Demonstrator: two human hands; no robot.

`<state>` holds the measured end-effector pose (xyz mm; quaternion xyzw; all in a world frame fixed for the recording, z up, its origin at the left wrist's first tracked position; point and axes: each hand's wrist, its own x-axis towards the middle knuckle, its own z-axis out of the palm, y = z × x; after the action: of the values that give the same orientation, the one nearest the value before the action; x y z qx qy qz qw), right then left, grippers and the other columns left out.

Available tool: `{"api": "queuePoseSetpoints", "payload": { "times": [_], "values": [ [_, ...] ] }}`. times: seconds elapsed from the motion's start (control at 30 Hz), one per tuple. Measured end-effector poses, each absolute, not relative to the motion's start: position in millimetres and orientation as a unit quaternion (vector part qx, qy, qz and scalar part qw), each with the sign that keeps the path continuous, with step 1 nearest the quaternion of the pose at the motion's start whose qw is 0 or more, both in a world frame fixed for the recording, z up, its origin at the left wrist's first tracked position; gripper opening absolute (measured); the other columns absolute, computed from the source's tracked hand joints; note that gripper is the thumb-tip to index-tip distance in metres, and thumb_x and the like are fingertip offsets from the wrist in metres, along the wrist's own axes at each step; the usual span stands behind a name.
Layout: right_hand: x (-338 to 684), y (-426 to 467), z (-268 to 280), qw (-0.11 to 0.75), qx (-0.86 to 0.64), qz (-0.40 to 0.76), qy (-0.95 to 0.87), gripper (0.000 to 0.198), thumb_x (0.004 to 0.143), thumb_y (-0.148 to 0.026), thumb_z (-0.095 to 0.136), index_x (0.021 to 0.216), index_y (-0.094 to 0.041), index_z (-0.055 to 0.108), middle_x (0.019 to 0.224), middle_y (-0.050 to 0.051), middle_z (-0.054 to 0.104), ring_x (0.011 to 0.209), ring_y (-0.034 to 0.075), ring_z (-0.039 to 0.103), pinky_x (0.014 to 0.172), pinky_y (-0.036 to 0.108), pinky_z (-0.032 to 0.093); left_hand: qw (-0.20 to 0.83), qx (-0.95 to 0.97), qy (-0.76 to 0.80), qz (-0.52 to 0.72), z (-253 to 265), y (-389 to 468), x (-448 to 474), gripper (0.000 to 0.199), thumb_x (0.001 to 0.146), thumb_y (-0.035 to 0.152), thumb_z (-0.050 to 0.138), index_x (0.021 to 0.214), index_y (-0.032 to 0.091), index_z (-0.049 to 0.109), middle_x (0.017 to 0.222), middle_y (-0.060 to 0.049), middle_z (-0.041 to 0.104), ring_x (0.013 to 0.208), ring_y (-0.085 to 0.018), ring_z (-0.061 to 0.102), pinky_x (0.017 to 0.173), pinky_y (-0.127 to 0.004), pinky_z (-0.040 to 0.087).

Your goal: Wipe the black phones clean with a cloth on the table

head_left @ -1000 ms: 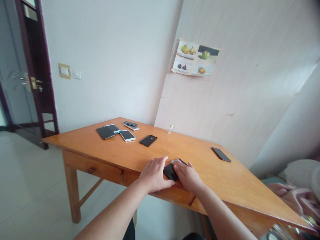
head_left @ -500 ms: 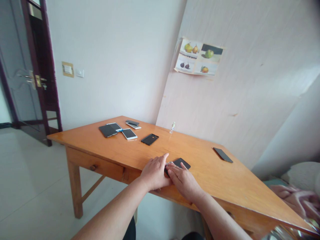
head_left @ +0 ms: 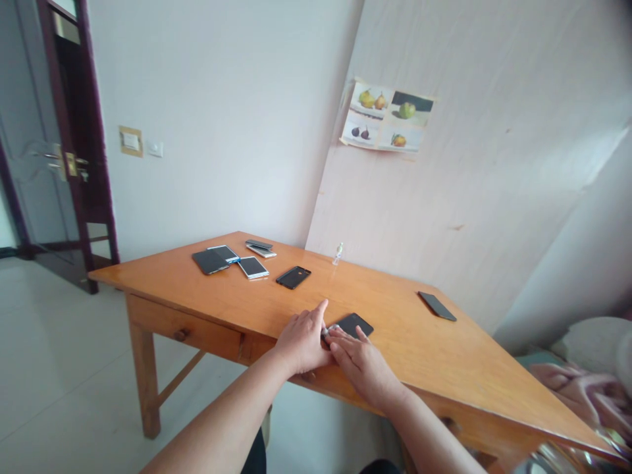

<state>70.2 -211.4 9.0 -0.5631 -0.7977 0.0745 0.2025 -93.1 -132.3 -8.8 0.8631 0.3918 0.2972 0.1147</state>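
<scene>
Your black phone (head_left: 360, 324) lies flat near the front edge of the counter (head_left: 419, 359), at 1 o'clock from your hands. The step looks like wiping it: your right hand (head_left: 359, 365) has its fingers nearly straight over a small pale wad (head_left: 332, 328), though you can't tell whether they pinch it. Your left hand (head_left: 303, 341) curves round the phone's 8 o'clock end; its grip is hidden. The next stroke likely calls for a steady brace there and light, flat pressure. Compared with a second ago, your right hand has slid towards 8 o'clock, baring the phone's 2 o'clock end.
</scene>
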Motion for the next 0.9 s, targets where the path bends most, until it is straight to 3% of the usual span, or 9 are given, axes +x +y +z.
{"api": "queuePoseSetpoints", "payload": {
  "times": [0.13,0.3,0.5,0.63,0.8,0.9],
  "values": [
    [88.1,-230.4,8.9,0.211,-0.578,0.071,-0.785,0.048,0.101,-0.044,0.026,0.129,-0.026,0.060,0.137,0.005,0.057,0.134,0.022,0.044,0.118,0.052,0.010,0.137,0.865,0.385,0.289,-4.9,-132.2,-93.8,0.110,0.058,0.062,0.075,0.147,0.017,0.027,0.117,-0.010,0.063,0.111,-0.032,0.056,0.094,-0.041,0.041],
    [98.7,-237.0,10.3,0.207,-0.586,0.057,-0.781,0.047,0.102,-0.043,0.026,0.129,-0.028,0.061,0.137,0.004,0.057,0.133,0.021,0.045,0.119,0.050,0.012,0.137,0.868,0.379,0.290,-3.1,-131.9,-93.9,0.116,0.054,0.066,0.077,0.147,0.017,0.027,0.118,-0.010,0.063,0.114,-0.033,0.055,0.095,-0.041,0.041],
    [70.2,-213.7,17.0,0.191,-0.564,0.048,-0.802,0.044,0.102,-0.038,0.026,0.119,-0.028,0.065,0.134,0.003,0.060,0.130,0.020,0.049,0.117,0.050,0.016,0.132,0.868,0.382,0.287,-7.9,-130.2,-92.8,0.107,0.065,0.050,0.072,0.151,0.018,0.016,0.112,-0.008,0.065,0.108,-0.030,0.057,0.095,-0.041,0.041],
    [59.3,-195.8,16.7,0.186,-0.545,0.052,-0.816,0.042,0.102,-0.034,0.027,0.125,-0.029,0.061,0.139,0.003,0.056,0.133,0.020,0.045,0.117,0.052,0.015,0.124,0.865,0.392,0.287,-9.1,-129.5,-92.7,0.100,0.073,0.039,0.065,0.152,0.016,0.008,0.122,-0.013,0.062,0.112,-0.030,0.057,0.097,-0.043,0.039],
    [92.7,-175.2,4.0,0.186,-0.643,0.034,-0.742,0.045,0.101,-0.037,0.027,0.132,-0.025,0.056,0.144,0.006,0.050,0.138,0.022,0.038,0.116,0.055,0.013,0.148,0.865,0.384,0.286,-8.3,-128.9,-93.5,0.128,0.056,0.058,0.077,0.153,0.015,0.005,0.128,-0.014,0.059,0.120,-0.034,0.051,0.102,-0.045,0.037],
    [112.4,-170.7,0.6,0.188,-0.685,0.031,-0.703,0.047,0.101,-0.038,0.025,0.134,-0.022,0.055,0.145,0.010,0.048,0.140,0.025,0.035,0.114,0.062,0.012,0.151,0.863,0.390,0.283,-9.4,-128.0,-93.4,0.128,0.056,0.060,0.077,0.153,0.017,0.006,0.129,-0.014,0.058,0.122,-0.035,0.050,0.103,-0.046,0.036]
  ]
}}
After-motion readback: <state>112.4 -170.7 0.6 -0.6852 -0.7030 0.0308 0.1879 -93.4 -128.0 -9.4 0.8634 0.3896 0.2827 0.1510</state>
